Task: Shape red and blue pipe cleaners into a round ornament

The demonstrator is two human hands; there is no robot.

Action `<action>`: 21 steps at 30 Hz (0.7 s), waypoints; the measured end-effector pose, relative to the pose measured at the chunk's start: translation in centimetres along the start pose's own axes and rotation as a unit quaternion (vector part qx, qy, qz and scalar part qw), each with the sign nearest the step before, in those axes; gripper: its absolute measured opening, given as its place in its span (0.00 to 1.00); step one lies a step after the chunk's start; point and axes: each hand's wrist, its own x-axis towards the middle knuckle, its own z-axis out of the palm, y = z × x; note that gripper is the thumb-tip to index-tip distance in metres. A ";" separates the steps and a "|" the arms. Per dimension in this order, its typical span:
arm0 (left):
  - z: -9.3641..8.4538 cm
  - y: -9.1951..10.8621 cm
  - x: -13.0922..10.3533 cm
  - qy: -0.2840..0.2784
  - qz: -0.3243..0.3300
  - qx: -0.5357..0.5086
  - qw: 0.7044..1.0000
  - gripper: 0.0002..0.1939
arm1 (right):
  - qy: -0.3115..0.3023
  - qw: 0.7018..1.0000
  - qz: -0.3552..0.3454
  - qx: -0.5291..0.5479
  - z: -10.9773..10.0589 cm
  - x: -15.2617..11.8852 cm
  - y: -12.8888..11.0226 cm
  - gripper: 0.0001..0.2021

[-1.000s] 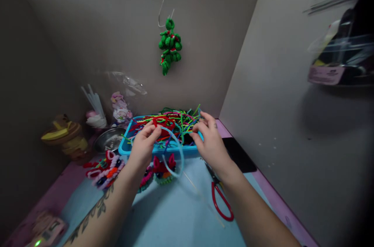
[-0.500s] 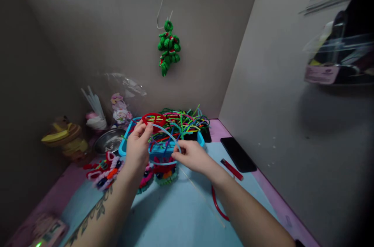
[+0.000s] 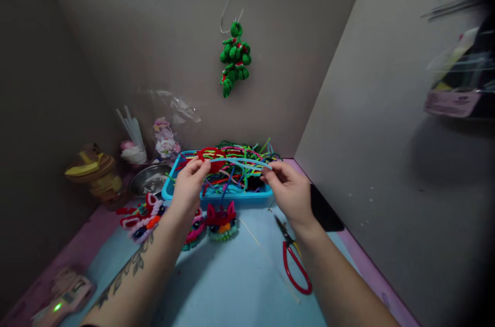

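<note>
A pale blue pipe cleaner (image 3: 240,161) stretches nearly level between my two hands, apparently doubled toward the right. My left hand (image 3: 189,180) pinches its left end between thumb and fingers. On the other side, my right hand (image 3: 292,193) grips the right end, fingers curled. Just behind them is a blue tray (image 3: 216,197) heaped with many-coloured pipe cleaners (image 3: 255,154). A red fuzzy loop (image 3: 211,153) lies over the tray's left part. Below the hands sit a red-and-teal pipe-cleaner figure (image 3: 222,224) and a pink one (image 3: 193,231) partly hidden by my left forearm.
Red-handled scissors (image 3: 296,270) lie beside my right forearm, near a black phone (image 3: 327,211). A lilac fuzzy figure (image 3: 143,221), metal bowl (image 3: 150,180) and pink device (image 3: 69,296) are leftward. Green fuzzy pieces (image 3: 235,59) hang at the back panel.
My right hand has moved right and up, drawing the pale blue pipe cleaner from a drooping curve to nearly straight. More of the scissors shows. The whole view has shifted slightly.
</note>
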 end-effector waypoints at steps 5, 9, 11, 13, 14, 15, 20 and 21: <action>0.7 0.3 -0.8 -0.036 -0.027 0.002 0.999 0.16 | 0.005 0.999 0.001 0.049 0.3 -0.4 0.2 0.10; 1.1 0.5 -1.3 -0.070 -0.064 -0.033 0.995 0.15 | -0.017 0.998 0.013 0.057 0.8 -0.4 0.7 0.10; 1.1 0.5 -1.4 -0.076 -0.082 -0.051 0.992 0.14 | -0.024 0.996 0.028 0.076 0.8 -0.3 0.8 0.10; 1.1 0.5 -1.5 -0.077 -0.098 -0.069 0.990 0.13 | -0.031 0.992 0.050 0.110 0.9 -0.2 0.9 0.09; 1.2 0.5 -1.5 -0.079 -0.104 -0.076 0.988 0.13 | -0.035 0.989 0.062 0.130 0.9 -0.1 0.8 0.09; 1.2 0.6 -1.6 -0.084 -0.107 -0.081 0.987 0.13 | -0.036 0.985 0.074 0.150 1.0 0.0 0.8 0.09; 1.5 0.7 -2.0 -0.122 -0.090 -0.077 0.985 0.12 | -0.057 0.951 0.146 0.267 2.1 -0.1 0.9 0.12; 1.6 0.6 -2.1 -0.127 -0.083 -0.071 0.986 0.11 | -0.070 0.943 0.161 0.282 2.5 -0.3 0.9 0.12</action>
